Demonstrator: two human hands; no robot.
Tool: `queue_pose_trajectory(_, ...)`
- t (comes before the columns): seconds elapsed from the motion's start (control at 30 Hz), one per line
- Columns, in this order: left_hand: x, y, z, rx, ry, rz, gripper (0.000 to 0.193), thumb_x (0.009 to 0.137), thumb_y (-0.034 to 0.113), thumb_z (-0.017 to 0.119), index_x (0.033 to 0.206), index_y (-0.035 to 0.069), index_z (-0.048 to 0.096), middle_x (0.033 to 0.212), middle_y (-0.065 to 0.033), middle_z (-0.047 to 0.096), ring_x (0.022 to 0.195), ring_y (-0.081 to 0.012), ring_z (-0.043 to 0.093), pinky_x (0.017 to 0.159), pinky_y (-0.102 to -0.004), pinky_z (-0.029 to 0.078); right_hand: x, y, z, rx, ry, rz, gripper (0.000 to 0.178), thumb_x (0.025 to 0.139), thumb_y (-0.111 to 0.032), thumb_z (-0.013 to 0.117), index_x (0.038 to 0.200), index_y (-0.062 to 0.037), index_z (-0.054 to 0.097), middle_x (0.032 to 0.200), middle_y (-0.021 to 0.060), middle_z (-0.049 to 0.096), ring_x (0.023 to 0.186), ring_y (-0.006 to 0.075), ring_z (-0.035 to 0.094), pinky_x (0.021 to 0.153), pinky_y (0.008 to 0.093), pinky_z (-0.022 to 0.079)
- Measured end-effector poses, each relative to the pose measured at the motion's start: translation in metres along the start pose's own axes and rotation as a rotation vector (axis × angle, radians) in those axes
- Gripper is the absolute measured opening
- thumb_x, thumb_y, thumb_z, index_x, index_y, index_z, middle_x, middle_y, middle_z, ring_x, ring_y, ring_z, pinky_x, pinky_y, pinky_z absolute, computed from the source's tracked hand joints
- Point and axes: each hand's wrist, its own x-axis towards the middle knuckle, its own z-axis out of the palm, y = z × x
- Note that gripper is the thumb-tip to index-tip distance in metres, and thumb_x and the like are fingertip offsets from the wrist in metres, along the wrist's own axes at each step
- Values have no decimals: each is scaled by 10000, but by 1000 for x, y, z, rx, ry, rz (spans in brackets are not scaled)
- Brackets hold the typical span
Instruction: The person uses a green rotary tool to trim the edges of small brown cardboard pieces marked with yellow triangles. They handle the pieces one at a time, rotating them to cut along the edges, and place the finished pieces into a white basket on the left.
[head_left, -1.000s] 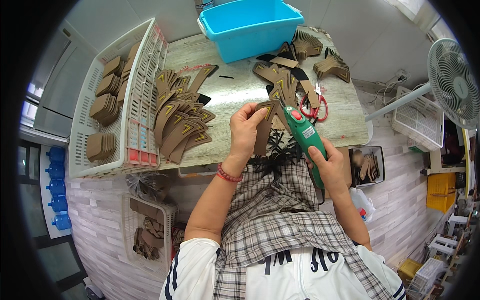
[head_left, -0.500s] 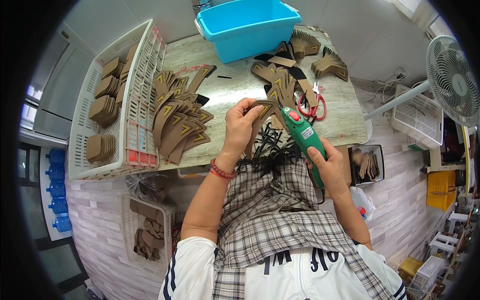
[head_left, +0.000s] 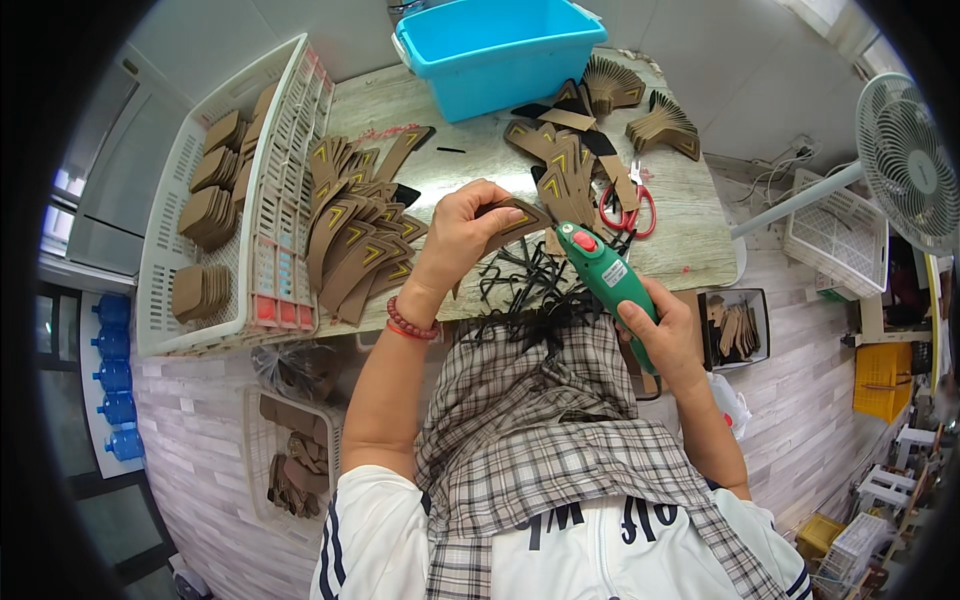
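My left hand (head_left: 458,235) pinches a curved brown piece (head_left: 518,220) with a yellow V mark, its upper edge turned toward the tool. My right hand (head_left: 662,330) is wrapped round green electric scissors (head_left: 603,270) with a red button. Their head is close to the right end of the brown piece; whether they touch I cannot tell. Thin black offcut strips (head_left: 535,290) lie tangled below, partly over my checked apron (head_left: 550,375). Similar brown pieces with yellow marks (head_left: 355,245) are heaped left of my left hand, and more marked pieces (head_left: 565,175) lie beyond the tool.
A white plastic crate (head_left: 250,290) with stacked brown pieces stands at the table's left. At the back is a blue tub (head_left: 505,65). Red-handled pliers (head_left: 648,212) lie at the right. A white fan (head_left: 905,165) stands beyond the table; an open box (head_left: 762,330) is below its right edge.
My left hand has moved slightly left and turned the brown piece, which now lies flatter toward the tool. The electric scissors have shifted slightly down.
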Motion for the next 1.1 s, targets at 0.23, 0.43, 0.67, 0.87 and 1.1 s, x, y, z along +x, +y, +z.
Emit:
queue_pose_trajectory(0.23,1,17,-9,121,-62,8,128,808,96,682,824,-30,662,730,-26,592,669,-83,520,609,-250,428,4,3,-4,-55,-43,-35,384,869,-243,703,1161,-10,615,770,0,617,659,54,539,600,221,447)
queue_pose_trajectory(0.43,-5,19,-22,232,-50,0,137,800,98,680,838,-34,673,716,-34,612,670,-101,541,612,-259,438,7,-3,1,-56,-69,10,401,866,-261,704,1165,-9,612,795,13,627,672,62,551,614,225,455)
queue_pose_trajectory(0.67,-16,52,-124,853,342,85,175,792,133,691,919,13,684,865,-91,617,814,-209,575,752,-331,454,-3,12,-1,-27,-37,42,377,875,-225,693,1162,4,609,779,17,620,629,57,538,578,222,452)
queue_pose_trajectory(0.87,5,-33,-57,1032,450,416,289,794,227,725,1030,67,677,1063,-99,569,1033,-275,493,915,-435,371,-5,26,0,57,102,80,359,891,-219,674,1154,18,613,760,16,613,590,64,537,541,223,450)
queue_pose_trajectory(1.1,58,-107,88,890,364,-48,492,793,397,690,1069,-8,647,1303,-205,489,1385,-419,222,1136,-580,55,-8,25,-6,40,162,114,328,921,-247,641,1127,8,618,764,17,605,608,62,550,547,208,445)
